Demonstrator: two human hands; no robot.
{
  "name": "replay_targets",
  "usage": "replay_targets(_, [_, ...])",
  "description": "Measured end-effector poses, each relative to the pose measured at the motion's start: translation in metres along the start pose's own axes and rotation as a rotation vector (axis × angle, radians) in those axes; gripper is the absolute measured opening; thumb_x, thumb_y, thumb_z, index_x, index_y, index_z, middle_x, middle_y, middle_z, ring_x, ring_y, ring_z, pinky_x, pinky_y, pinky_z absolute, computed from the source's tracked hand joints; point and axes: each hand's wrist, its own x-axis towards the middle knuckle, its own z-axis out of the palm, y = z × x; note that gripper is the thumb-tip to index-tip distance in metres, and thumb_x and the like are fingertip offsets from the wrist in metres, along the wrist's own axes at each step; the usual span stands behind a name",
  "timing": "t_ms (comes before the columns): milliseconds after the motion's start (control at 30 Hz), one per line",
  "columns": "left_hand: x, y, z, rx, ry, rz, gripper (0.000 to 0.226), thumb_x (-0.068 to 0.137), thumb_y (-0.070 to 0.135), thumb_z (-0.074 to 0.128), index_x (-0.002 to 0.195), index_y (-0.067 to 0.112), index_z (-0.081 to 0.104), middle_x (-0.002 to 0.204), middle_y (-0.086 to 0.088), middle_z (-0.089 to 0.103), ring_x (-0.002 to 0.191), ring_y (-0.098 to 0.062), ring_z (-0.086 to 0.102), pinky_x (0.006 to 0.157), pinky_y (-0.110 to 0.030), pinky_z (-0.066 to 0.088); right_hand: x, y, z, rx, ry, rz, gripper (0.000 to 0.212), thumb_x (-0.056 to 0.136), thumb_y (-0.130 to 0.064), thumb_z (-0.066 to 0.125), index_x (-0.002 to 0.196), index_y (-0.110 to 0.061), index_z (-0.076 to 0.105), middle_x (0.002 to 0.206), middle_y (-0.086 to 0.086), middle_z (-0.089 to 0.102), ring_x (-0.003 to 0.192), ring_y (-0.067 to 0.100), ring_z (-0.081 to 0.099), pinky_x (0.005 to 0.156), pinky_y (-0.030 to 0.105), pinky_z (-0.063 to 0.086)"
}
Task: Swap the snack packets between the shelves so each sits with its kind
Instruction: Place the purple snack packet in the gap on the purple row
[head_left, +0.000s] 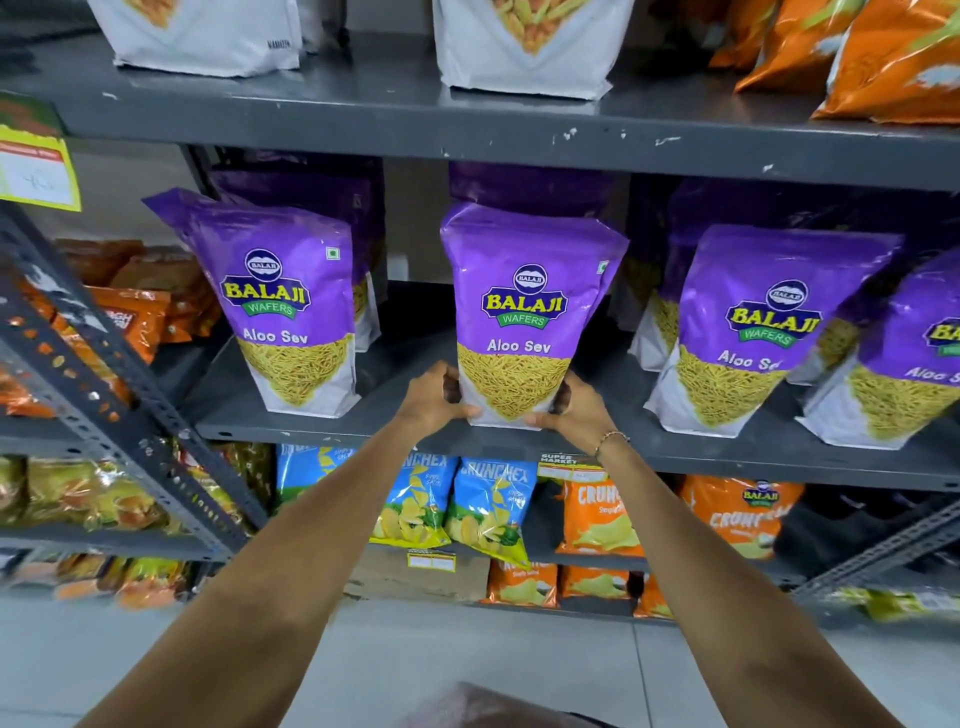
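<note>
A purple Aloo Sev packet (524, 312) stands upright at the front middle of the grey middle shelf (395, 434). My left hand (434, 397) grips its lower left corner and my right hand (569, 410) grips its lower right corner. More purple Aloo Sev packets stand to the left (283, 306) and right (753, 332), with others behind them. On the top shelf (363, 124) stand white packets (524, 47) and orange packets (857, 52).
The shelf below holds blue chip packets (488, 504) and orange chip packets (597, 514). A second rack with a slanted perforated steel post (104, 379) stands at the left, stocked with orange and yellow packets. A yellow price tag (36, 171) hangs at upper left.
</note>
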Motion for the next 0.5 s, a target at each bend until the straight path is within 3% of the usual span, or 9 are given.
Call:
replay_targets(100, [0.000, -0.002, 0.000, -0.008, 0.003, 0.003, 0.044, 0.061, 0.008, 0.084, 0.091, 0.010, 0.051, 0.103, -0.015, 0.068, 0.089, -0.020, 0.062, 0.087, -0.037, 0.053, -0.004, -0.003, 0.001, 0.011, 0.011, 0.006, 0.076, 0.055, -0.026, 0.089, 0.120, -0.017, 0.052, 0.119, 0.009, 0.067, 0.107, 0.023, 0.064, 0.094, 0.046, 0.054])
replay_targets(267, [-0.002, -0.005, 0.002, -0.011, 0.002, 0.001, 0.045, 0.063, 0.008, 0.083, 0.097, 0.008, 0.053, 0.108, -0.017, 0.068, 0.091, -0.021, 0.063, 0.088, -0.036, 0.053, -0.008, -0.005, 0.002, 0.031, 0.003, -0.005, 0.074, 0.058, -0.022, 0.088, 0.122, -0.016, 0.051, 0.121, 0.010, 0.066, 0.109, 0.024, 0.063, 0.095, 0.046, 0.053])
replay_targets(400, [-0.006, -0.003, 0.003, 0.067, -0.033, 0.020, 0.053, 0.069, 0.017, 0.080, 0.113, 0.003, 0.053, 0.114, -0.013, 0.067, 0.103, -0.024, 0.064, 0.089, -0.030, 0.049, -0.007, -0.007, 0.000, 0.012, -0.023, 0.006, 0.078, 0.055, -0.032, 0.088, 0.122, -0.019, 0.050, 0.121, 0.007, 0.065, 0.110, 0.022, 0.063, 0.097, 0.047, 0.052])
replay_targets(500, [-0.009, -0.010, 0.006, 0.129, -0.034, 0.017, 0.055, 0.074, 0.026, 0.075, 0.119, 0.005, 0.051, 0.121, -0.011, 0.065, 0.111, -0.024, 0.062, 0.097, -0.034, 0.048, -0.008, 0.000, 0.004, 0.045, -0.045, 0.029, 0.093, 0.047, -0.042, 0.087, 0.127, -0.024, 0.043, 0.126, 0.003, 0.062, 0.115, 0.019, 0.059, 0.099, 0.047, 0.050])
